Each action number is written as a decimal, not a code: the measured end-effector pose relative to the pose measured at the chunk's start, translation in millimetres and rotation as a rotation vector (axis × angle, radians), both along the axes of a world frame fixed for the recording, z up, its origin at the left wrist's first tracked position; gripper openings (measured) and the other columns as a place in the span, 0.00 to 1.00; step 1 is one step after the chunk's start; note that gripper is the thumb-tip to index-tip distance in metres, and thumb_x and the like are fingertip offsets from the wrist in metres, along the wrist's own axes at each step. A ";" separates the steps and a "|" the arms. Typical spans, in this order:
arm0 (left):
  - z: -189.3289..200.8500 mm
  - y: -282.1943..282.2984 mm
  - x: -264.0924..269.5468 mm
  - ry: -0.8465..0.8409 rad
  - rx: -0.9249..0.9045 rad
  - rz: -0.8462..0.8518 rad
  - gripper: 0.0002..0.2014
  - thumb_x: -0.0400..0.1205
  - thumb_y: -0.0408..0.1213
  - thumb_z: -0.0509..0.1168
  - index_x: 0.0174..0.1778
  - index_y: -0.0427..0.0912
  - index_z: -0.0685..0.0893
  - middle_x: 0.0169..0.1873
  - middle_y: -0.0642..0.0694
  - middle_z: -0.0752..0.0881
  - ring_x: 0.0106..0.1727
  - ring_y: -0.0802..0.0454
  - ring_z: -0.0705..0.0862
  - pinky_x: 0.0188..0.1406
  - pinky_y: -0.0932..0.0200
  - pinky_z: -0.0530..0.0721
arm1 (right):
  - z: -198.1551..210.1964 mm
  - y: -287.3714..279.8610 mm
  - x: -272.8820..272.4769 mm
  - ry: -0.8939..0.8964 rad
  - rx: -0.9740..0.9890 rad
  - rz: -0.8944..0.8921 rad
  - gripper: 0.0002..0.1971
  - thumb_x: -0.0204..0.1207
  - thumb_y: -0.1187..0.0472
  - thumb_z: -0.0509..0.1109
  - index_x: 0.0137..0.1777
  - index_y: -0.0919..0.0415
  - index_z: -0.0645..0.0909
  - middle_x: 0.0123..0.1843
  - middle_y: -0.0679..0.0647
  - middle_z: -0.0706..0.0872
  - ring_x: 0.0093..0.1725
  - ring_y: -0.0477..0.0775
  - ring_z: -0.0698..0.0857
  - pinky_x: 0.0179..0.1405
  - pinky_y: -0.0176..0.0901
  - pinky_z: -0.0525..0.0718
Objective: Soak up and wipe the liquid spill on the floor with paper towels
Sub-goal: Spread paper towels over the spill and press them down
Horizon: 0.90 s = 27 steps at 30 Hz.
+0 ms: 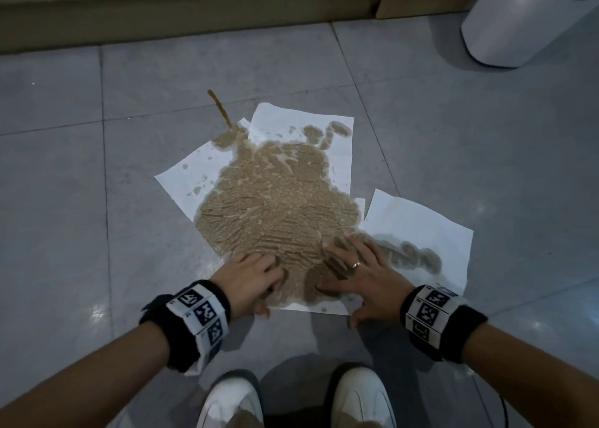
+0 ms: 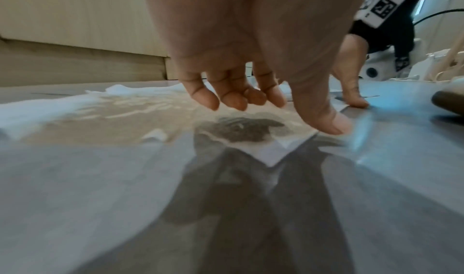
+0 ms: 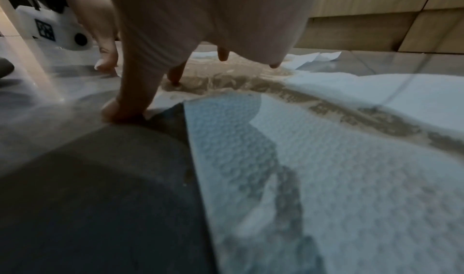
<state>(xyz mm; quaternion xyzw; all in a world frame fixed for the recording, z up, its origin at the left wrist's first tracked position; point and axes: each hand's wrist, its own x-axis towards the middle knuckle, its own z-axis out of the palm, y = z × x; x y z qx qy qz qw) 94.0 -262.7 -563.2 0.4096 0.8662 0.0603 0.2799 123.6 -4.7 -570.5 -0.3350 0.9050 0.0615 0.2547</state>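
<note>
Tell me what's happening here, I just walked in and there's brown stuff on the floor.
A person is crouched over a brown spill, soaking it up with paper towels spread flat on the tiled floor. The left hand and right hand both press on the near, soaked part. The middle is stained brown; the outer corners remain white. A thin brown streak beyond the towels is still uncovered.

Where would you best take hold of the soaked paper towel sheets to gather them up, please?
Probably by the dry white corners of the paper towels, such as the right sheet's outer edge, coming inward from outside; the brown middle looks soaked and likely to tear.
</note>
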 end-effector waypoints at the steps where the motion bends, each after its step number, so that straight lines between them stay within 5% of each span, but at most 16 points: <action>1: 1.4 -4.8 -3.8 -0.031 -0.058 0.002 0.25 0.66 0.54 0.74 0.54 0.48 0.77 0.55 0.48 0.77 0.57 0.49 0.77 0.46 0.59 0.61 | -0.3 -0.4 0.0 0.006 -0.020 0.011 0.42 0.37 0.22 0.73 0.59 0.26 0.78 0.76 0.54 0.69 0.72 0.68 0.62 0.60 0.69 0.70; 4: -3.1 -14.0 -12.4 -0.035 -0.198 -0.050 0.22 0.74 0.51 0.68 0.61 0.49 0.73 0.63 0.51 0.71 0.65 0.52 0.70 0.49 0.61 0.55 | -3.1 -1.0 2.9 0.007 -0.129 -0.017 0.33 0.40 0.27 0.77 0.52 0.25 0.82 0.76 0.48 0.65 0.72 0.66 0.62 0.58 0.69 0.73; 7: -10.0 -18.1 -17.7 -0.062 -0.181 -0.046 0.19 0.76 0.50 0.65 0.60 0.50 0.74 0.62 0.52 0.73 0.65 0.52 0.71 0.54 0.60 0.60 | -5.6 0.0 5.7 -0.005 -0.296 -0.093 0.23 0.46 0.36 0.81 0.45 0.28 0.85 0.75 0.45 0.65 0.72 0.63 0.61 0.56 0.68 0.75; 11: -10.4 -20.7 -22.3 -0.133 -0.079 0.027 0.27 0.72 0.61 0.50 0.53 0.47 0.81 0.56 0.51 0.79 0.61 0.52 0.75 0.50 0.63 0.57 | -8.5 -2.0 8.3 0.080 -0.439 -0.142 0.09 0.60 0.41 0.68 0.38 0.33 0.88 0.71 0.43 0.69 0.70 0.62 0.65 0.52 0.67 0.77; 13: -12.0 -21.3 -22.6 -0.084 -0.006 0.073 0.13 0.80 0.49 0.60 0.50 0.45 0.83 0.54 0.51 0.81 0.61 0.52 0.76 0.49 0.66 0.54 | -12.2 -2.5 6.7 0.136 -0.499 -0.199 0.12 0.63 0.43 0.63 0.38 0.36 0.89 0.68 0.43 0.72 0.69 0.61 0.66 0.50 0.67 0.78; 16: -8.3 -21.6 -23.4 -0.026 0.112 0.126 0.03 0.78 0.38 0.66 0.44 0.45 0.84 0.46 0.50 0.84 0.52 0.52 0.81 0.50 0.63 0.62 | -11.0 -3.8 2.7 0.238 -0.621 -0.371 0.11 0.63 0.46 0.66 0.37 0.43 0.90 0.61 0.47 0.80 0.63 0.57 0.69 0.48 0.64 0.77; 20: -2.7 -23.8 -32.8 0.103 0.234 0.240 0.07 0.69 0.35 0.73 0.31 0.47 0.81 0.29 0.51 0.84 0.30 0.52 0.84 0.34 0.63 0.68 | 1.9 -8.4 -12.2 0.350 -0.593 -0.551 0.09 0.63 0.50 0.68 0.36 0.46 0.90 0.42 0.52 0.83 0.49 0.55 0.69 0.42 0.50 0.71; 24: 11.5 -19.2 -48.7 0.132 0.264 0.381 0.05 0.74 0.35 0.71 0.36 0.44 0.82 0.30 0.48 0.86 0.33 0.46 0.85 0.35 0.59 0.78 | 12.3 -10.5 -29.3 0.351 -0.539 -0.660 0.06 0.65 0.59 0.74 0.40 0.49 0.91 0.35 0.51 0.80 0.43 0.63 0.79 0.46 0.49 0.62; 27: 19.5 -14.7 -58.3 0.161 0.300 0.474 0.02 0.76 0.34 0.69 0.39 0.42 0.83 0.35 0.46 0.87 0.37 0.44 0.85 0.36 0.58 0.78 | 19.3 -12.1 -40.4 0.292 -0.528 -0.783 0.06 0.71 0.60 0.74 0.45 0.50 0.91 0.35 0.44 0.77 0.47 0.57 0.81 0.48 0.43 0.55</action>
